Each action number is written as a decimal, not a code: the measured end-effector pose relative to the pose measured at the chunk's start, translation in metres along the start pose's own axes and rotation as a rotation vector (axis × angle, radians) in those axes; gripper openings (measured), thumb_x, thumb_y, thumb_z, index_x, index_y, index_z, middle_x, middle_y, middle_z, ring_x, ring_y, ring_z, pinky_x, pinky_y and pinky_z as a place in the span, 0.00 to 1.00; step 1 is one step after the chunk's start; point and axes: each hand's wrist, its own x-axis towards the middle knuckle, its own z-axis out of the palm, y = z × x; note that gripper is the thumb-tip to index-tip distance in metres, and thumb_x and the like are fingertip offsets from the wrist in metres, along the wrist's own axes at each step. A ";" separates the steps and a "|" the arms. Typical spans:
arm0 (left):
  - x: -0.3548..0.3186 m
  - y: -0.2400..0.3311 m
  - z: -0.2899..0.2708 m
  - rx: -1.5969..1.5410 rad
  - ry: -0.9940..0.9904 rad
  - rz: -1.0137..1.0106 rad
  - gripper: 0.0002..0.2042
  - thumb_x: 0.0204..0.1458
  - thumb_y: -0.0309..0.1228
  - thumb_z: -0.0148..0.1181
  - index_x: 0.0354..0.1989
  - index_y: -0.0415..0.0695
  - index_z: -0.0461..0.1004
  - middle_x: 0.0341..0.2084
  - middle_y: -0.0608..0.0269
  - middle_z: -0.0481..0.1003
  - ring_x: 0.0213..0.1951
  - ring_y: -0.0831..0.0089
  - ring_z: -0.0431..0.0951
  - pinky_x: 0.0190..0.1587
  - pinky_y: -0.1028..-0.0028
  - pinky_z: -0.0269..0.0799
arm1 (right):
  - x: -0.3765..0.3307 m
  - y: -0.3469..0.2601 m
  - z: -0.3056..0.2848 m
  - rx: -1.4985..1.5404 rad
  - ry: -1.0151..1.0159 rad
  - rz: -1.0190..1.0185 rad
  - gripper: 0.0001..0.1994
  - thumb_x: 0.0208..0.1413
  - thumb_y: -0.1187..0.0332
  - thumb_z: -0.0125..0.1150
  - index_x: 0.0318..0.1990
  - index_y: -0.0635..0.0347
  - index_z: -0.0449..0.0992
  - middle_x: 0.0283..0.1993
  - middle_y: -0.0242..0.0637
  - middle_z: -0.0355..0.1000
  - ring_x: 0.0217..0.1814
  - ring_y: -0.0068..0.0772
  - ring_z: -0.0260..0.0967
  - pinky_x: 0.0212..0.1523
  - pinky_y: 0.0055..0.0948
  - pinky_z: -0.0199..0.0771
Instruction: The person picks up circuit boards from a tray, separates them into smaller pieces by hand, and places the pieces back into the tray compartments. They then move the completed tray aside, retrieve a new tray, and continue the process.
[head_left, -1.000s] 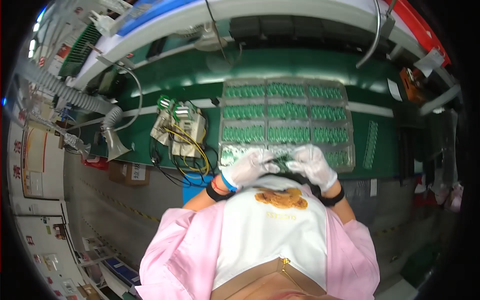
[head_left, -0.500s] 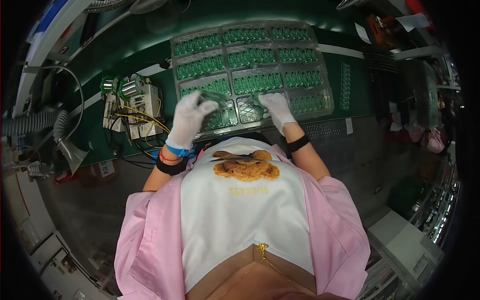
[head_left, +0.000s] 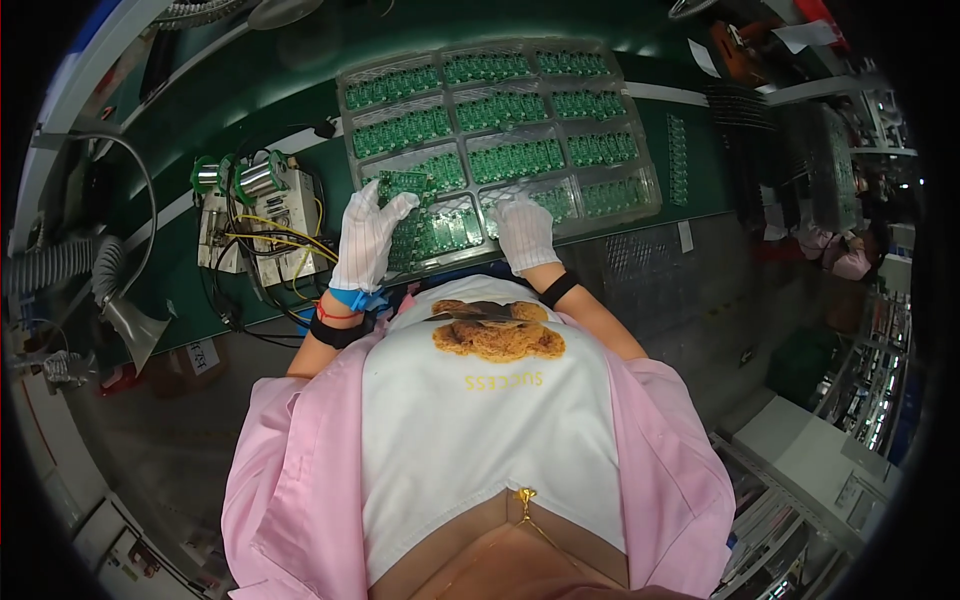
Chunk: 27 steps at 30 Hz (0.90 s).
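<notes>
A clear plastic tray (head_left: 655, 188) divided into compartments lies on the green bench, holding rows of small green circuit boards (head_left: 515, 160). My left hand (head_left: 366, 240), in a white glove, is at the tray's near left corner, its thumb and fingers closed on a green circuit board (head_left: 402, 184). More boards lie just below and beside that hand. My right hand (head_left: 524, 236), also gloved, reaches into the near middle compartment. Its fingers curl downward, and what they hold, if anything, is hidden.
Left of the tray stands a pale bench unit (head_left: 290, 215) with solder reels (head_left: 262, 176) and yellow and black cables. A flexible duct with a funnel-shaped hood (head_left: 135, 318) is at far left. A strip of green boards (head_left: 678, 160) lies right of the tray.
My left hand has steadied, and the board in it, blurred before, now shows clearly. My right hand has moved left and nearer, and the green board formerly at its fingertips no longer shows.
</notes>
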 end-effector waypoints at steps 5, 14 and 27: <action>0.001 0.024 0.010 0.236 -0.156 0.005 0.17 0.51 0.31 0.60 0.45 0.33 0.67 0.32 0.56 0.75 0.38 0.70 0.75 0.44 0.71 0.69 | -0.005 -0.002 -0.018 0.177 0.078 0.133 0.16 0.48 0.63 0.61 0.41 0.62 0.71 0.37 0.51 0.72 0.39 0.51 0.71 0.38 0.40 0.71; -0.001 0.015 0.045 0.681 -0.366 0.275 0.19 0.44 0.34 0.65 0.44 0.40 0.72 0.34 0.45 0.73 0.37 0.50 0.75 0.38 0.61 0.70 | -0.028 -0.019 -0.091 0.762 0.108 -0.606 0.16 0.52 0.63 0.60 0.42 0.65 0.71 0.36 0.48 0.72 0.40 0.50 0.69 0.40 0.37 0.70; 0.005 0.044 0.055 0.417 -0.720 0.119 0.21 0.45 0.32 0.64 0.47 0.37 0.71 0.33 0.49 0.75 0.36 0.65 0.76 0.42 0.71 0.69 | -0.040 -0.002 -0.108 1.220 -0.307 -0.243 0.03 0.55 0.69 0.56 0.33 0.58 0.71 0.30 0.33 0.66 0.32 0.27 0.64 0.29 0.28 0.64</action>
